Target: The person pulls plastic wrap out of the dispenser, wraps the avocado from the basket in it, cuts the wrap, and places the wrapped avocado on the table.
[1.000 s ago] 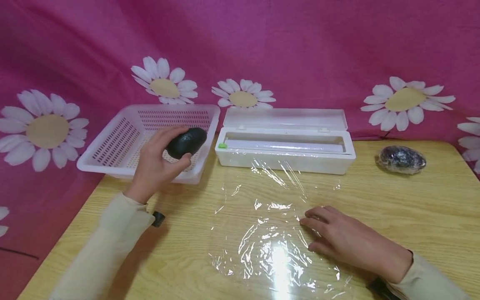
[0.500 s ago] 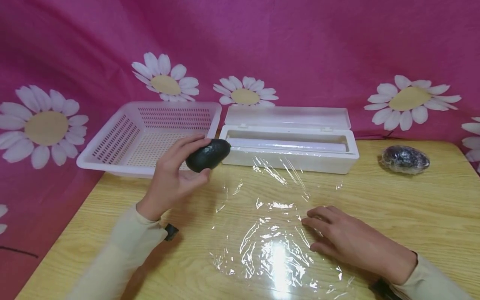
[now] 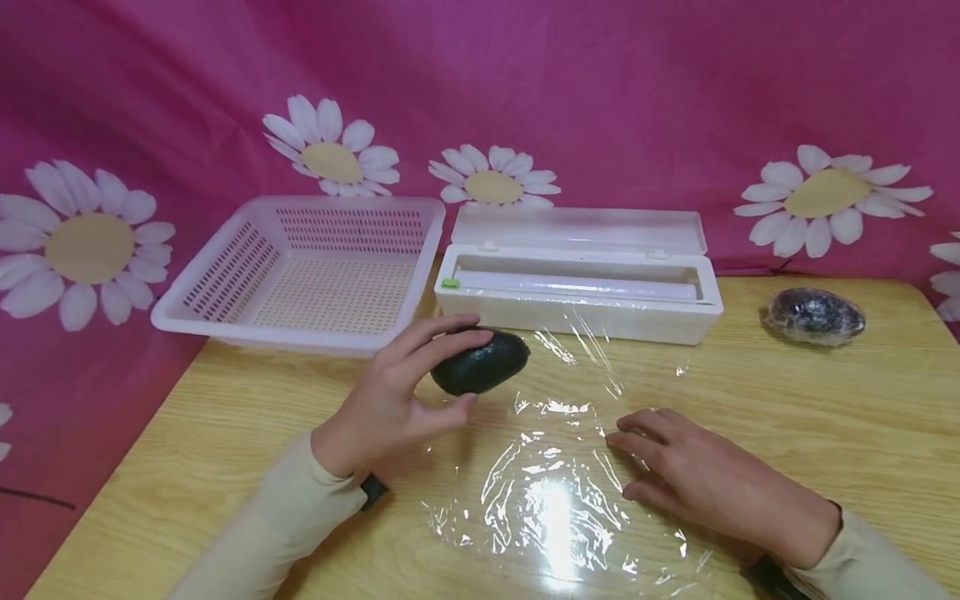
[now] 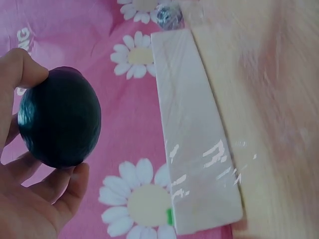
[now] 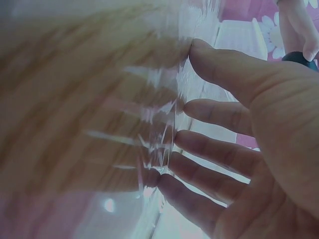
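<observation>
Since the earlier frame, the left hand (image 3: 386, 408) has moved rightward from over the basket (image 3: 330, 292), bringing the avocado (image 3: 483, 362) in front of the white box (image 3: 581, 321), while the right hand (image 3: 701, 471) stays in place. Now the avocado appears raised over the left part of the plastic film (image 3: 555, 492), which runs from the box toward the person across the table (image 3: 795, 425). Its long axis lies mostly sideways, across the film's run, with the narrow end pointing right and slightly away. Left fingers curl over the far side and the thumb presses the near side, so the avocado is firmly pinched. Right fingers are spread and slightly bent, gripping nothing, their tips resting at the film; from them, the avocado lies to the left and farther from the person. Clearly the left hand is nearer, already in contact; the right is well apart from it.
</observation>
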Tool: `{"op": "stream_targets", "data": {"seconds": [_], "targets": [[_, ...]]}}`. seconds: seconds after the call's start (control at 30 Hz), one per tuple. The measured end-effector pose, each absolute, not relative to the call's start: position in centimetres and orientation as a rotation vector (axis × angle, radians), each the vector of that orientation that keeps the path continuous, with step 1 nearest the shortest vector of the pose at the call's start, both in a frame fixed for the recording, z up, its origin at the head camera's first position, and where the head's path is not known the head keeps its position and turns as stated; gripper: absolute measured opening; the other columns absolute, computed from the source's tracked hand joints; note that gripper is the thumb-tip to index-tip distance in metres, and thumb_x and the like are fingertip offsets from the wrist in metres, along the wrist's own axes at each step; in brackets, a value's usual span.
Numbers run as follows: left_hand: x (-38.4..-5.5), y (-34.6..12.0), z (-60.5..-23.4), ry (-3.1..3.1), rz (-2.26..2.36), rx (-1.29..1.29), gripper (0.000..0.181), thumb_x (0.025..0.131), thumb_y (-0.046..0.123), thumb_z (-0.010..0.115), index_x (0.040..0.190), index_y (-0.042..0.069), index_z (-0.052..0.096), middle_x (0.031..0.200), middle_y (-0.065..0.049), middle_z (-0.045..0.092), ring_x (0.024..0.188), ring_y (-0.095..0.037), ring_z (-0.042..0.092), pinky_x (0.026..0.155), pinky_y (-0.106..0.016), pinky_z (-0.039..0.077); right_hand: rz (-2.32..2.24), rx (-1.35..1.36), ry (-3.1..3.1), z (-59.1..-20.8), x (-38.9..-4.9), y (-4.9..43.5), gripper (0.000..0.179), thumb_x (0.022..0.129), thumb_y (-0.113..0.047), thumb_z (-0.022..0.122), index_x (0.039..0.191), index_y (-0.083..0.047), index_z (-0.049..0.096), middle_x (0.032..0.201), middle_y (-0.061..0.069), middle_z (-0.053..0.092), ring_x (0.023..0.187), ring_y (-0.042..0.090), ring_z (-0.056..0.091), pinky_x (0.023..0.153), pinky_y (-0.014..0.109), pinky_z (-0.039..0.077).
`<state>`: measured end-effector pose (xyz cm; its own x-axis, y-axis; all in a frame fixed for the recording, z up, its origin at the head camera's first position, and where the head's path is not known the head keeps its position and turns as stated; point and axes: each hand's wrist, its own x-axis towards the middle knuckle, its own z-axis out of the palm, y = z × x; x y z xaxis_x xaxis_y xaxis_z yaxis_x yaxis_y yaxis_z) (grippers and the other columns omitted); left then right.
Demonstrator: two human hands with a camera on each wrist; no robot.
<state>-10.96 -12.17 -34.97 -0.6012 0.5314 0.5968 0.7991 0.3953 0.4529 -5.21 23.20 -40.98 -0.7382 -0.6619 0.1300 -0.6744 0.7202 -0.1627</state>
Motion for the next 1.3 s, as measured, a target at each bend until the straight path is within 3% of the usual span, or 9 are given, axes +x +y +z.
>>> {"op": "stream_targets", "data": {"seconds": [0.3, 0.73, 1.3], "targets": [[-10.2, -10.7, -36.4, -2.305, -0.973, -1.310, 0.060, 0.078, 0.015, 0.081, 0.135, 0.014, 0.065, 0.140, -0.012, 0.062, 0.126, -0.026, 0.064, 0.100, -0.034, 0.059, 0.333, 1.097, -2.877, -40.8, -5.1, 23.1, 0.052, 0.089, -0.039, 0.080, 0.134, -0.015, 0.069, 0.132, 0.007, 0.068, 0.121, 0.028, 0.065, 0.095, 0.048, 0.060], [-9.2, -9.3, -37.7, -2.498, -0.762, -1.556, 0.060, 0.088, 0.034, 0.078, 0.144, 0.024, 0.058, 0.149, -0.006, 0.058, 0.137, -0.020, 0.057, 0.114, -0.035, 0.050, 0.343, 1.101, -2.877, -40.8, -5.1, 23.0, 0.052, 0.088, -0.038, 0.080, 0.133, -0.015, 0.069, 0.131, 0.006, 0.068, 0.120, 0.027, 0.065, 0.095, 0.048, 0.060], [-9.0, -8.6, -38.9, -2.638, -0.692, -1.667, 0.055, 0.096, 0.036, 0.072, 0.148, 0.029, 0.054, 0.151, -0.001, 0.055, 0.133, -0.014, 0.059, 0.105, -0.033, 0.056, 0.339, 1.110, -2.880, -40.5, -5.3, 22.9, 0.054, 0.089, -0.038, 0.080, 0.135, -0.013, 0.068, 0.132, 0.008, 0.067, 0.122, 0.028, 0.064, 0.096, 0.049, 0.060]]}}
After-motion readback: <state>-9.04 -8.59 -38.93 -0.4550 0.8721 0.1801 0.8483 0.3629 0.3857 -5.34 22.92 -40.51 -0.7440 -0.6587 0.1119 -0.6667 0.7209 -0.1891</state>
